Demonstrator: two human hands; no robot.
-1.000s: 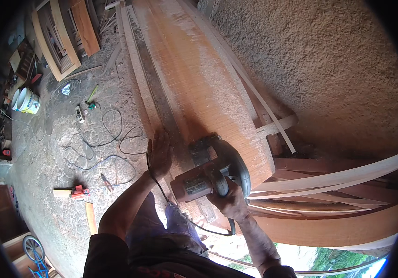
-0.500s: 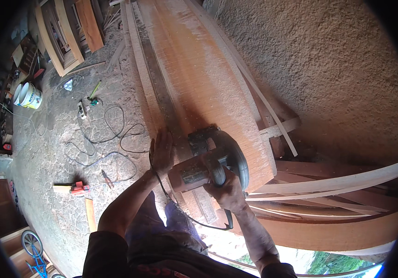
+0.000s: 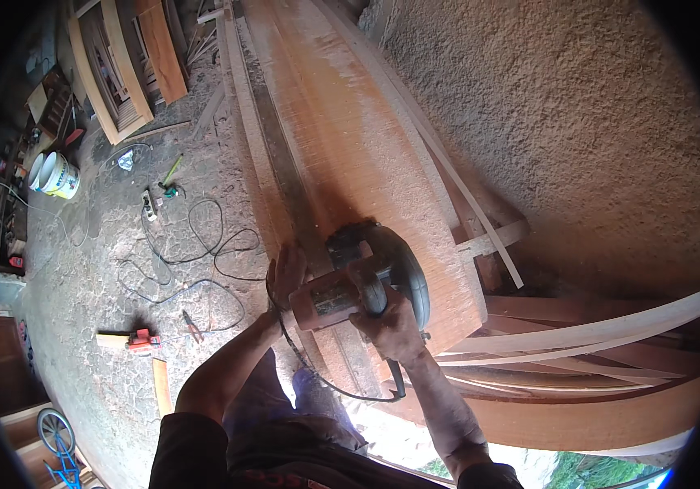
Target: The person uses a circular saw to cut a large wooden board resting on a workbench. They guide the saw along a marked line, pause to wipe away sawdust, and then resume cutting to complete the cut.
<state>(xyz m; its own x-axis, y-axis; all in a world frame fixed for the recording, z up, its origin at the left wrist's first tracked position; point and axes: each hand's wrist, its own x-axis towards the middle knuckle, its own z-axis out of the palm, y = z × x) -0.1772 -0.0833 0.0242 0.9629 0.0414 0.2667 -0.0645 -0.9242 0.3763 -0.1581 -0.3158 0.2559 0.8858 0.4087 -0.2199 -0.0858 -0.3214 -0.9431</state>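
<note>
My right hand [image 3: 391, 328] is wrapped round the rear handle of a dark circular saw [image 3: 412, 273] with a rounded black guard. The saw rests on a long, dusty wooden board [image 3: 374, 155]; its blade is hidden beneath. A long straight wooden strip [image 3: 262, 155] runs along the board's left side. On that left side, just beside the saw's motor housing, my left hand [image 3: 287, 273] lies with fingers stretched forward. The saw's black power cord [image 3: 311, 367] loops from its handle past my left wrist.
Curved wooden pieces [image 3: 594, 326] are stacked at right, below a rough wall [image 3: 554, 122]. On the dusty floor at left lie coiled cable [image 3: 195, 257], pliers [image 3: 193, 326] and a red tool [image 3: 144, 341]. White buckets [image 3: 58, 175] and wooden frames [image 3: 114, 73] stand farther off.
The saw, in my right hand, has shifted slightly forward and left along the board. My left hand stays at the board's left side. The whole view has tilted a little.
</note>
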